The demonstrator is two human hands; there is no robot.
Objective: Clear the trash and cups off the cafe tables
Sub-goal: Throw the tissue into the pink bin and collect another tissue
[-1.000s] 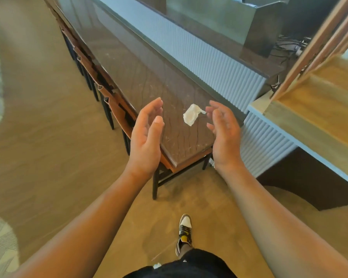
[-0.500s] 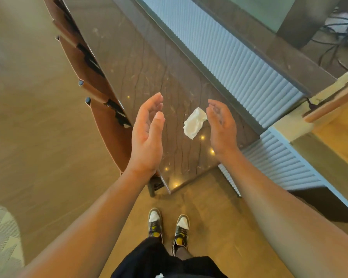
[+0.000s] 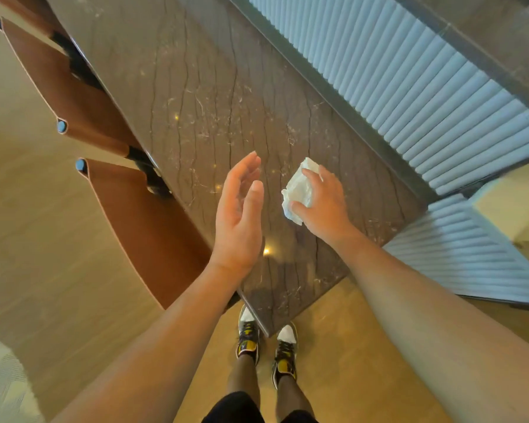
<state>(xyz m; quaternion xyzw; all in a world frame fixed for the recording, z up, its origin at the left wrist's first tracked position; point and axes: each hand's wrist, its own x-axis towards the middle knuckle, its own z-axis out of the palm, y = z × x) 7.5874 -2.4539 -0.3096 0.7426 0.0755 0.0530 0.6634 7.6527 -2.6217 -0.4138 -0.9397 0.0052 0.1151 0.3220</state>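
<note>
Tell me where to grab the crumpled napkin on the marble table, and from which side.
Take the crumpled napkin across its bunched middle, from above and from its right, as the right hand is placed: thumb on the near end, fingers over the far end. It lies low on the marble tabletop, a soft wad, so a top pinch gathers it.

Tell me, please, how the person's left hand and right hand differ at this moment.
The right hand lies palm down on the crumpled napkin, thumb and fingers curled round it; the left hand holds nothing. The left hand stands on edge with straight fingers, palm toward the right hand. Both are over the near end of the dark table.
</note>
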